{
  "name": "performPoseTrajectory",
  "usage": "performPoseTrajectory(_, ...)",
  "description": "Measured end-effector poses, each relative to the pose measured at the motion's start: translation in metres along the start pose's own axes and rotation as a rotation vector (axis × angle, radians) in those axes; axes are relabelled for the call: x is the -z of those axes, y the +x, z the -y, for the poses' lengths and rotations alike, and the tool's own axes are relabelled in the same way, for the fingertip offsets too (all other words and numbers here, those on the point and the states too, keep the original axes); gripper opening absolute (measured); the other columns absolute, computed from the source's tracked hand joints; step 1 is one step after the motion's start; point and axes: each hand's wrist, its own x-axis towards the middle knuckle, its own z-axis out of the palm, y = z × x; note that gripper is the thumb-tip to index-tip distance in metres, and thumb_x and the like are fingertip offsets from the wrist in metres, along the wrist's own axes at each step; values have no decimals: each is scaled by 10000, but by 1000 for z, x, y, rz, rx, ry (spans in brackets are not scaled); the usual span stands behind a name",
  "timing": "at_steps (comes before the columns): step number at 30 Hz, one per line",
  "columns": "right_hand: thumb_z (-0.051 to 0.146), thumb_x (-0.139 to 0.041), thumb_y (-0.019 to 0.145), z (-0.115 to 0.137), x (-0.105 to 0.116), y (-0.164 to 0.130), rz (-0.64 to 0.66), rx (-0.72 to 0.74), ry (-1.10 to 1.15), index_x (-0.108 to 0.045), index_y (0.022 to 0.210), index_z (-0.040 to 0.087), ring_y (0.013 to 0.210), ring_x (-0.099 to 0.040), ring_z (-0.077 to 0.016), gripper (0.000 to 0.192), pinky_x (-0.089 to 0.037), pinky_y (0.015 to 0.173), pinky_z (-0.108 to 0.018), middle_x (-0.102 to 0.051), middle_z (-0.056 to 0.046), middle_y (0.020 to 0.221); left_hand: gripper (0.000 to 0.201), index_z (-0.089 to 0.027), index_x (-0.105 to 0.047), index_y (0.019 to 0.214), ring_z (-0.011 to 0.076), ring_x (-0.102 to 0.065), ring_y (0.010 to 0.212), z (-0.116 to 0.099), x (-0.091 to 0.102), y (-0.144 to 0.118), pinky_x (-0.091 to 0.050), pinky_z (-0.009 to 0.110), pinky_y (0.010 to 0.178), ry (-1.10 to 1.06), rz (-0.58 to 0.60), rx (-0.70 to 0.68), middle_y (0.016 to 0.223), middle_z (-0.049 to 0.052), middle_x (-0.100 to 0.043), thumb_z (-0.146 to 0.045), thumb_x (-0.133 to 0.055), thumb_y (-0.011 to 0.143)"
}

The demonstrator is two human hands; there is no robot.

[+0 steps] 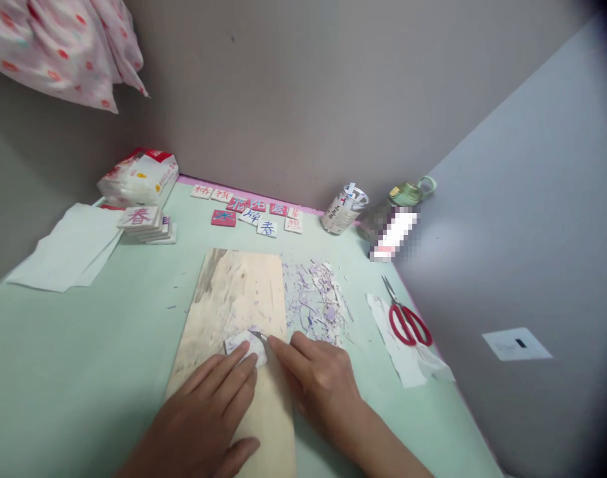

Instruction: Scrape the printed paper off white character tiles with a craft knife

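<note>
Mint table [84, 345]: your left hand [203, 411] pins the small block [246, 346]; your right hand [318, 378] pinches a blade [261, 337] that could slip into the fingertips [248, 360].

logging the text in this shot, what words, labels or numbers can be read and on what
"春" in red: top tile of the tile stack at the left.
"春" in blue: white tile in the row by the wall.
Other tiles in the row: characters too blurred to read.
Can: vertical print, too small to read.
Tissue pack: print unreadable.
Bottle: label pixelated.
Small tile under the left hand and right hand: no text visible.
</note>
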Motion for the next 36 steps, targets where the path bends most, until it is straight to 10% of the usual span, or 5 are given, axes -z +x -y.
performPoseTrajectory(36,140,-452,990,-7,-6,-23,-28,19,93,-610,1246,156,549,-449,-145,302,-306,489,-285,-562,-10,701,483,-104,-627,1201,243,-645,1047,-2,-5,-6,-474,347,918,-89,-6,34,1172,100,-733,-442,-611,857)
